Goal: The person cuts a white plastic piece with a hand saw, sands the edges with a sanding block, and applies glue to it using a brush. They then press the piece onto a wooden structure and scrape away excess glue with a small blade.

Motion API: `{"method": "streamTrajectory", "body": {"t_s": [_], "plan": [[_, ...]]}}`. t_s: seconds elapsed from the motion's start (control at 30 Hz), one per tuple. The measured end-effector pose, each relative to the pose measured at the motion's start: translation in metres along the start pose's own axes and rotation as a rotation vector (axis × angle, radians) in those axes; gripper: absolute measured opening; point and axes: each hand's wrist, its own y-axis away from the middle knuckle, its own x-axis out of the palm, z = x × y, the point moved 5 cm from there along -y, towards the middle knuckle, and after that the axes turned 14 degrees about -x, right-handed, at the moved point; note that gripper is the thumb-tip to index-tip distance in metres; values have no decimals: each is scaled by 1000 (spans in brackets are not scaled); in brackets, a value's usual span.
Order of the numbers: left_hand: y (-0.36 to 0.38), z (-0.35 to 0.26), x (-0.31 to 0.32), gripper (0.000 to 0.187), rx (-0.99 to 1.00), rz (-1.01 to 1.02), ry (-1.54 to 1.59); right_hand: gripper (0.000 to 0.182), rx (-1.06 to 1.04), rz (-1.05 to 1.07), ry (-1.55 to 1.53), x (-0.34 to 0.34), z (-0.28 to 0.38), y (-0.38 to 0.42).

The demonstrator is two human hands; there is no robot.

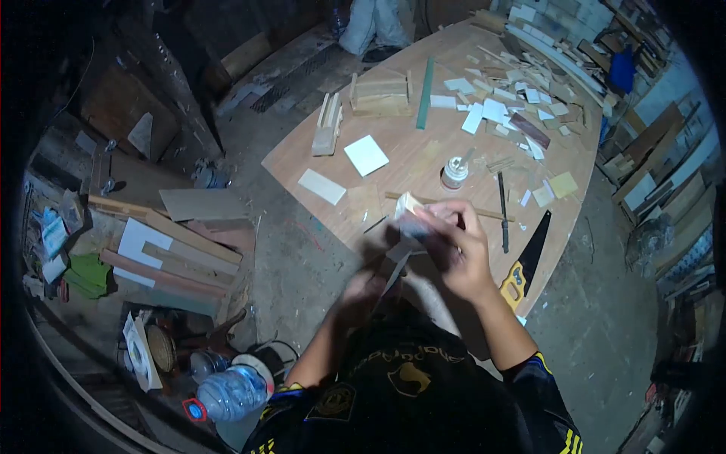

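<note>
My right hand [463,246] is closed around a small pale wooden block [409,204], held up in front of my chest near the table's edge. Lower and to the left, my left hand [364,286] is in shadow, its fingers bent around a thin, curled grey strip [396,269] that looks like sandpaper. The strip's upper end rises just below the block. Beyond the hands, an open jar [454,175] with a stick in it stands on the wooden table [412,159]. A narrow wooden strip [484,214] lies behind my right hand.
A handsaw [528,261] with a yellow handle and a dark rod [504,216] lie at the right. Two wooden assemblies, one a slotted piece [327,129], a white square [367,156] and a green strip [426,94] sit farther back. Offcuts [507,106] pile at the far right.
</note>
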Motion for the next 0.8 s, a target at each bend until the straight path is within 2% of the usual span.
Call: {"method": "streamTrajectory", "body": {"t_s": [0.03,0.07,0.1,0.13,0.17,0.2,0.23,0.27,0.33,0.37,0.4,0.43,0.47,0.53,0.57,0.63,0.67,0.73,0.77,0.8], "plan": [[-1,6,-9,50,-91,-199,-219,42,4,-69,-115,-1,6,-3],[2,12,-17,50,-191,-406,-427,30,202,-51,-212,-4,15,2],[-2,-18,6,47,-51,-404,-502,26,268,-129,-487,-1,14,5],[-1,-19,2,47,-57,-398,-501,22,324,-211,-761,2,12,6],[1,-20,-3,46,-72,-375,-653,22,326,-213,-755,-1,6,4],[0,-22,-3,45,-80,-355,-802,21,214,-47,-342,-9,-1,-1],[-1,-31,5,47,69,-375,-767,21,95,118,70,-13,-4,-5],[0,-30,4,47,70,-379,-760,21,96,126,69,-14,-5,-1],[3,-22,4,43,-9,-356,-743,21,-169,66,-159,-14,16,-2],[4,-20,6,43,-22,-363,-734,15,-166,178,-19,-8,32,-4],[2,-28,11,42,69,-366,-760,15,-158,177,-25,-9,28,-3],[0,-34,15,41,169,-365,-789,16,-64,200,16,-11,15,-5],[-1,-33,15,41,175,-365,-790,18,24,224,61,-14,3,-4],[-2,-30,15,37,232,-345,-918,16,-29,227,92,-14,-1,-2],[-2,-28,13,37,232,-352,-918,26,140,152,-101,-13,-5,0],[2,-21,12,37,169,-222,-495,52,492,-8,-490,-6,-10,13],[5,-21,14,37,167,-226,-493,52,495,-5,-493,-8,-12,11],[3,-29,15,36,-28,-472,-801,60,-98,266,114,-16,3,-13],[0,-32,15,36,-19,-479,-804,57,452,107,-331,-12,-11,0],[-3,-37,20,36,94,-421,-753,58,538,78,-500,2,-17,12]]}}
